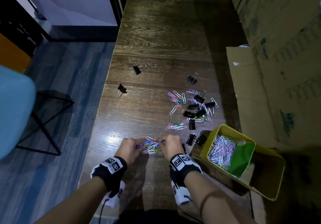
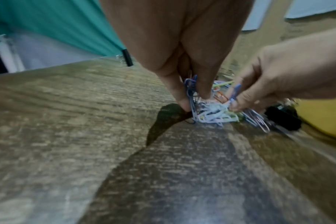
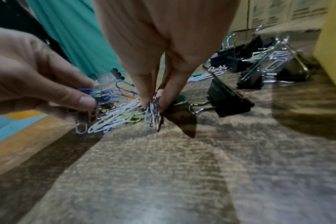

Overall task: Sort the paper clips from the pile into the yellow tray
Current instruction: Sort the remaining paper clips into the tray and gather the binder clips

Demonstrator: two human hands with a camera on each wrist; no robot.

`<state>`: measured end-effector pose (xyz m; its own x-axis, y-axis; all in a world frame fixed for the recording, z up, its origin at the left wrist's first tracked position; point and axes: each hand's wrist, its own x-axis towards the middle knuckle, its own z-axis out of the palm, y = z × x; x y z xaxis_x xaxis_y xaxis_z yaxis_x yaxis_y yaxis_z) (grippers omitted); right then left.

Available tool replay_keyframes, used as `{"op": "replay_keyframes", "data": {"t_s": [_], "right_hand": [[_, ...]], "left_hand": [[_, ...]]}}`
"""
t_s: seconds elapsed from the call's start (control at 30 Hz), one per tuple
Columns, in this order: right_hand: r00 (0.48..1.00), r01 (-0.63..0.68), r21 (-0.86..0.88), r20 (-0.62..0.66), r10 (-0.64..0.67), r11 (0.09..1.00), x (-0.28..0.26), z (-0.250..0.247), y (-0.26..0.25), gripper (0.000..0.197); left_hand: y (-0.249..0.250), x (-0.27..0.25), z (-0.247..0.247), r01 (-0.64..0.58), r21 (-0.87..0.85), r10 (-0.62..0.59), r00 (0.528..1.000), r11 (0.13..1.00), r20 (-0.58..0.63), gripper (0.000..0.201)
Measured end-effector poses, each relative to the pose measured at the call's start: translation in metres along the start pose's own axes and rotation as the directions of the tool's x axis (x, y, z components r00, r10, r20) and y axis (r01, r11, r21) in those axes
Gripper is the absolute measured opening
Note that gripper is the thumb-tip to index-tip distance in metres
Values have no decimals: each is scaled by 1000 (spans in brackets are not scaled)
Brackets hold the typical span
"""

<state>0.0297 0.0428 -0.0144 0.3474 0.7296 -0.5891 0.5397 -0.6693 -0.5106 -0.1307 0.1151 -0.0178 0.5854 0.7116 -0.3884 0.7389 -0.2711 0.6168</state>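
A small bunch of coloured paper clips [image 1: 150,146] lies on the wooden table between my two hands. My left hand [image 1: 131,145] pinches several blue clips [image 2: 190,86] at the bunch's left side. My right hand [image 1: 169,144] pinches a few clips [image 3: 154,110] at its right side. The mixed pile [image 1: 192,109] of paper clips and black binder clips lies farther back on the right. The yellow tray [image 1: 271,185] stands at the near right and holds many paper clips [image 1: 221,150] beside a green insert.
Three black binder clips [image 1: 139,69] [image 1: 122,89] [image 1: 192,79] lie apart on the table beyond the pile. More binder clips [image 1: 192,139] sit right of my right hand, next to the tray. Cardboard boxes [image 1: 278,67] line the right side. The table's left edge [image 1: 100,105] drops to the floor.
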Motion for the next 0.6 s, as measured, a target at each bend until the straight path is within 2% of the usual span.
{"op": "replay_keyframes", "data": {"t_s": [0.07,0.17,0.27,0.37,0.47,0.6], "right_hand": [[999,-6,88,-43,10,996,-2,-2,4,22],[993,-4,179,-111,24,984,-6,-4,4,18],[986,41,286,-165,7,957,-9,-8,0,17],[972,105,449,-234,3,887,-14,-19,-3,14],[956,160,592,-293,26,790,-27,-44,2,15],[911,263,728,-404,86,633,-59,-93,25,29]], "left_hand": [[-6,4,-4,66,-79,-66,998,995,2,25],[-11,7,-9,146,-311,-155,988,939,-3,26],[-18,8,-16,217,-583,-251,968,783,23,27],[-8,5,-28,197,-775,-294,956,600,16,26],[23,2,-41,171,-866,-243,968,470,59,19],[89,2,-44,197,-899,-80,980,391,181,16]]}}
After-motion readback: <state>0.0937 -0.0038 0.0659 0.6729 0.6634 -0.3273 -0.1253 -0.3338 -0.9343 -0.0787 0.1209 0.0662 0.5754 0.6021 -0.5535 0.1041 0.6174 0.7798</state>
